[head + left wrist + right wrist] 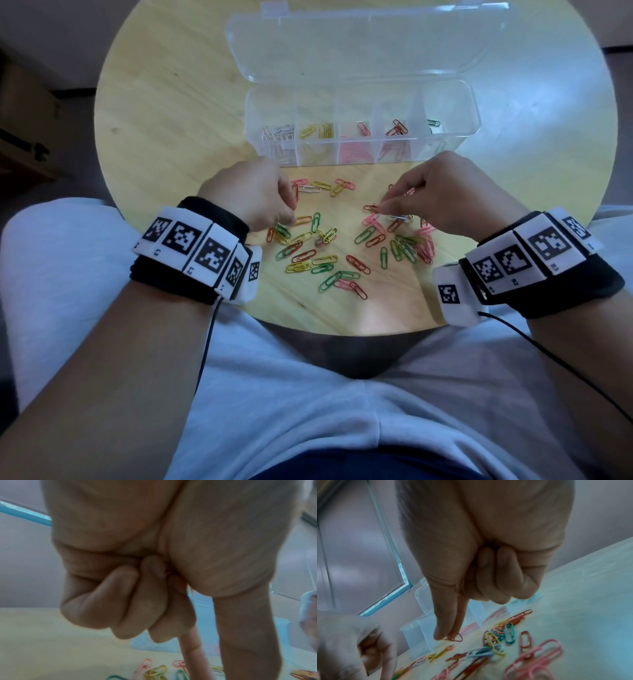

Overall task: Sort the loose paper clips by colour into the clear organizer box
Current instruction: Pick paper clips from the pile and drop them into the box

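Note:
Loose paper clips (329, 236) in red, pink, yellow, green and white lie scattered on the round wooden table (171, 120). My right hand (383, 205) pinches a red clip (454, 637) between thumb and index finger, low over the table; its other fingers are curled in. My left hand (291, 210) hovers over the left part of the pile. Its thumb and index finger point down, apart. The other fingers (130, 601) curl against the palm, with a glimpse of an orange-red clip (169, 573) under them. The clear organizer box (359, 156) stands just beyond both hands.
The box's lid (359, 44) lies open behind it. Its compartments hold, from left to right, white, yellow, pink, red and green clips. The table's near edge is over my lap. Bare wood lies left and right of the box.

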